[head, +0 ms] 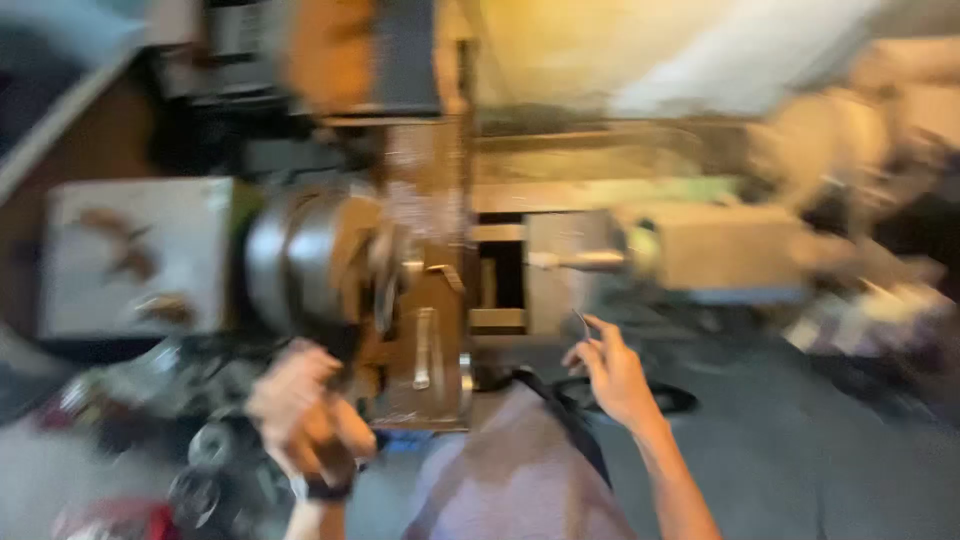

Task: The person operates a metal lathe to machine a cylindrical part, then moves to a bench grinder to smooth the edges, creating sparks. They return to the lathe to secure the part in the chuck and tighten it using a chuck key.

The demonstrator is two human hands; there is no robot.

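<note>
The view is badly blurred by motion. A metal lathe stretches across the middle, with a shiny round chuck [300, 262] on the left and a brown carriage [425, 300] in front of me. My left hand [298, 408] is curled near the carriage's lower left side, by a dark handwheel [215, 445]; what it grips is unclear. My right hand [610, 375] is raised to the right of the carriage, pinching a small thin dark object [582, 322] between its fingertips. The tailstock [700, 250] points a spindle toward the chuck.
A pale box-shaped headstock cover [135, 255] with a few brown marks sits at the left. Dark cables and clutter lie at the lower left [130, 385]. Grey floor [800, 450] spreads at the right. My purple-grey clothing [510, 470] fills the bottom centre.
</note>
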